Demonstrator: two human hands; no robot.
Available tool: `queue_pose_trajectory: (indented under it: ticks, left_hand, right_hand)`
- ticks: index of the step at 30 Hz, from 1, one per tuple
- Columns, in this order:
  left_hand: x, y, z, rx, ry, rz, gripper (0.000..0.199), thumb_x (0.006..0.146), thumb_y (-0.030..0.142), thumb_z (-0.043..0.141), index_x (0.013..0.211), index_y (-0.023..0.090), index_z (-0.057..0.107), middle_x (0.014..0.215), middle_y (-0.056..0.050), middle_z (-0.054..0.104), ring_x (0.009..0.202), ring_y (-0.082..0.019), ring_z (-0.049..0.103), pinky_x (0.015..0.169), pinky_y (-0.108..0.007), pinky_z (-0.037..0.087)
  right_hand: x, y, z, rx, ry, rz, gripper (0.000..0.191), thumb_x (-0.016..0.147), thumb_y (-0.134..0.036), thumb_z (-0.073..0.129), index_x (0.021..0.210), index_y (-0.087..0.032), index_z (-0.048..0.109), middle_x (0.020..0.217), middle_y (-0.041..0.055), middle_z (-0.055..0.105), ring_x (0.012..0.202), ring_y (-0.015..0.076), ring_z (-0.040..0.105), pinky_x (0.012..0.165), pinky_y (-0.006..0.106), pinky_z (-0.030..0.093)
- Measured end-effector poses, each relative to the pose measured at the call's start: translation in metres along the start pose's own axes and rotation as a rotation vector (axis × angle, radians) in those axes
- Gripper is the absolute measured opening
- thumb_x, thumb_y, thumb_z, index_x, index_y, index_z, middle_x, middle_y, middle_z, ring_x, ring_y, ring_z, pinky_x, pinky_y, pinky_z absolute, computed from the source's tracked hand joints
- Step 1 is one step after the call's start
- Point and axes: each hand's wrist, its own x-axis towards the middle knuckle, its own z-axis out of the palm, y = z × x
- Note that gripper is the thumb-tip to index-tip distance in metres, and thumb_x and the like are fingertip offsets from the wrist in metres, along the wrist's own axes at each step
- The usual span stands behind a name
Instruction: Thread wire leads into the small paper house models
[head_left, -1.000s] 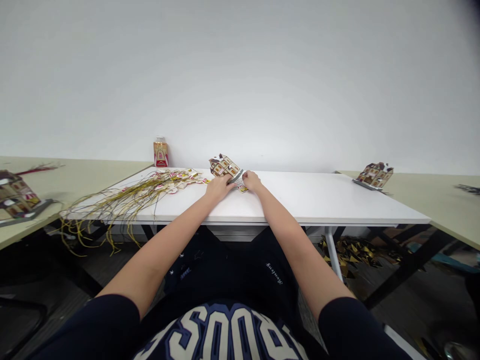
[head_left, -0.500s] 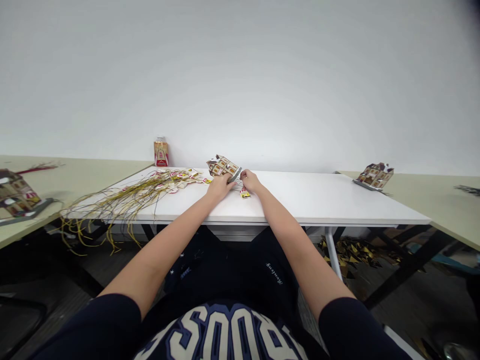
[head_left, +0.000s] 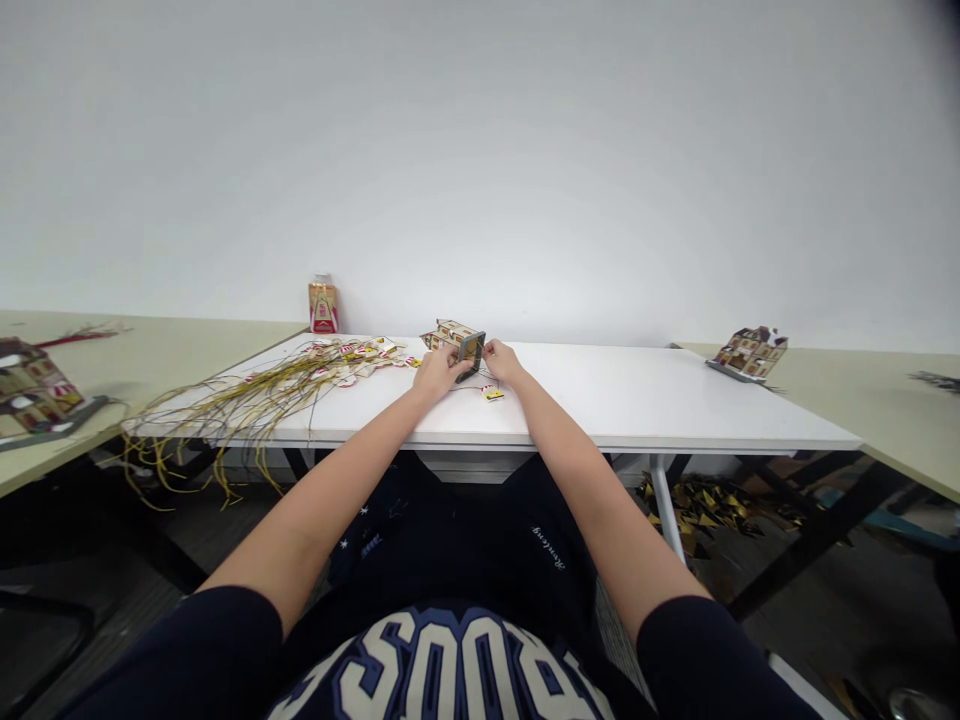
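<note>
My left hand (head_left: 436, 373) is closed around a small model house (head_left: 452, 330) with beige walls and brown trim. The house lies tipped on its side above the white table, its grey base (head_left: 481, 352) and the hollow underside turned to the right. Close beside that base, the fingers of my right hand (head_left: 502, 361) are pinched on a thin cord that reaches toward the underside. A small red, white and yellow tag (head_left: 491, 394) is on the cord just below the hands.
Many tagged yellow and dark cords (head_left: 277, 385) spread over the left of the white table (head_left: 637, 400) and hang off its front edge. A red-and-gold box (head_left: 323, 306) stands by the wall. Other model houses sit left (head_left: 37, 390) and right (head_left: 750, 352).
The left hand has turned the house so that its open underside now faces right and toward me. The tag has shifted slightly; the right hand stays close to the base.
</note>
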Motion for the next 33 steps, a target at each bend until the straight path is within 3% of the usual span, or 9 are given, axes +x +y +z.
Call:
queue_pose_trajectory:
  ticks: [7, 13, 15, 18, 20, 22, 24, 27, 33]
  left_hand:
    - [-0.003, 0.003, -0.003, -0.16, -0.033, -0.049, 0.035, 0.083, 0.051, 0.057, 0.096, 0.019, 0.064, 0.062, 0.0, 0.06, 0.056, -0.017, 0.055, 0.058, -0.029, 0.037]
    - [-0.009, 0.008, -0.006, 0.173, 0.141, -0.065, 0.044, 0.08, 0.064, 0.055, 0.08, 0.021, 0.059, 0.071, -0.008, 0.064, 0.074, -0.025, 0.06, 0.063, -0.032, 0.039]
    - [-0.012, 0.009, -0.005, 0.214, 0.15, 0.055, 0.041, 0.082, 0.061, 0.053, 0.081, 0.02, 0.059, 0.072, -0.008, 0.064, 0.073, -0.024, 0.06, 0.065, -0.033, 0.039]
    - [-0.014, 0.011, -0.004, 0.203, 0.025, 0.452, 0.029, 0.079, 0.046, 0.056, 0.088, 0.018, 0.063, 0.084, -0.008, 0.067, 0.081, -0.023, 0.06, 0.074, -0.035, 0.04]
    - [-0.013, 0.014, -0.004, 0.19, -0.078, 0.696, 0.031, 0.074, 0.036, 0.057, 0.098, 0.018, 0.065, 0.099, -0.01, 0.069, 0.096, -0.026, 0.059, 0.083, -0.038, 0.038]
    - [-0.011, 0.017, -0.004, 0.196, -0.173, 0.813, 0.044, 0.07, 0.029, 0.055, 0.112, 0.021, 0.065, 0.116, -0.01, 0.067, 0.115, -0.031, 0.053, 0.089, -0.043, 0.034]
    - [-0.01, 0.02, -0.004, 0.213, -0.279, 0.814, 0.057, 0.067, 0.023, 0.052, 0.124, 0.027, 0.062, 0.128, -0.008, 0.063, 0.128, -0.034, 0.044, 0.091, -0.045, 0.03]
    - [-0.011, 0.024, -0.003, 0.234, -0.403, 0.738, 0.063, 0.067, 0.018, 0.05, 0.128, 0.032, 0.06, 0.13, -0.006, 0.063, 0.133, -0.036, 0.039, 0.094, -0.047, 0.026]
    - [-0.013, 0.023, 0.001, 0.169, -0.418, 0.714, 0.058, 0.066, 0.014, 0.052, 0.117, 0.038, 0.066, 0.117, -0.002, 0.07, 0.129, -0.033, 0.045, 0.097, -0.049, 0.021]
  right_hand:
    - [-0.01, -0.009, -0.014, -0.093, 0.021, 0.192, 0.018, 0.086, -0.023, 0.045, 0.099, -0.022, 0.056, 0.108, 0.0084, 0.065, 0.099, 0.024, 0.059, 0.085, 0.037, 0.045]
    - [-0.016, -0.016, -0.026, -0.157, 0.101, 0.426, 0.024, 0.082, -0.02, 0.049, 0.105, -0.02, 0.056, 0.114, 0.012, 0.063, 0.108, 0.0297, 0.059, 0.094, 0.047, 0.039]
    - [-0.016, -0.015, -0.027, -0.183, 0.12, 0.449, 0.024, 0.082, -0.019, 0.049, 0.104, -0.019, 0.056, 0.112, 0.0124, 0.064, 0.109, 0.0298, 0.059, 0.095, 0.048, 0.037]
    - [-0.015, -0.014, -0.026, -0.227, 0.143, 0.471, 0.023, 0.082, -0.019, 0.049, 0.104, -0.019, 0.057, 0.112, 0.0125, 0.065, 0.109, 0.0295, 0.059, 0.096, 0.048, 0.035]
    - [-0.014, -0.013, -0.026, -0.239, 0.139, 0.478, 0.022, 0.082, -0.018, 0.05, 0.103, -0.019, 0.057, 0.112, 0.0121, 0.065, 0.109, 0.0293, 0.06, 0.096, 0.048, 0.035]
    - [-0.014, -0.013, -0.026, -0.236, 0.124, 0.476, 0.02, 0.081, -0.018, 0.052, 0.1, -0.02, 0.057, 0.111, 0.0117, 0.065, 0.109, 0.0294, 0.06, 0.096, 0.048, 0.035]
    - [-0.015, -0.013, -0.027, -0.222, 0.123, 0.468, 0.017, 0.079, -0.017, 0.055, 0.095, -0.02, 0.057, 0.108, 0.0121, 0.066, 0.108, 0.0298, 0.06, 0.095, 0.049, 0.035]
    - [-0.015, -0.011, -0.027, -0.182, 0.153, 0.453, 0.012, 0.076, -0.014, 0.057, 0.087, -0.02, 0.056, 0.101, 0.0122, 0.066, 0.105, 0.0302, 0.061, 0.094, 0.051, 0.035]
    - [-0.013, -0.007, -0.025, -0.126, 0.174, 0.443, 0.009, 0.075, -0.013, 0.058, 0.078, -0.02, 0.053, 0.091, 0.0104, 0.064, 0.104, 0.0305, 0.06, 0.094, 0.054, 0.033]
